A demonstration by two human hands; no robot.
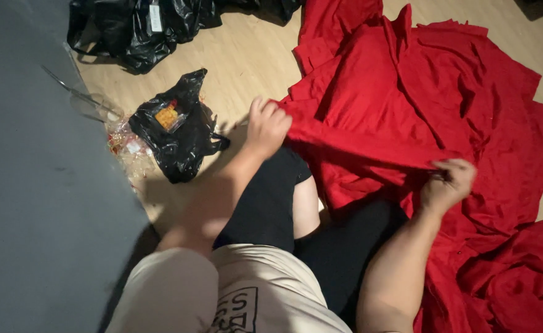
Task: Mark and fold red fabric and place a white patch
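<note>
A large pile of red cloth (pixel 432 98) lies spread over the wooden floor on the right. My left hand (pixel 266 126) grips one edge of a red piece at its left corner. My right hand (pixel 447 185) pinches the same stretched fold further right, so the cloth runs taut between the two hands. My legs in black trousers (pixel 271 203) are folded under the near edge of the cloth.
A small black plastic bag (pixel 176 132) with an orange packet in it lies on the floor to the left. A bigger black bag (pixel 142 28) sits at the top left. Clear wrappers (pixel 123 145) lie beside a grey surface (pixel 37 185) on the left.
</note>
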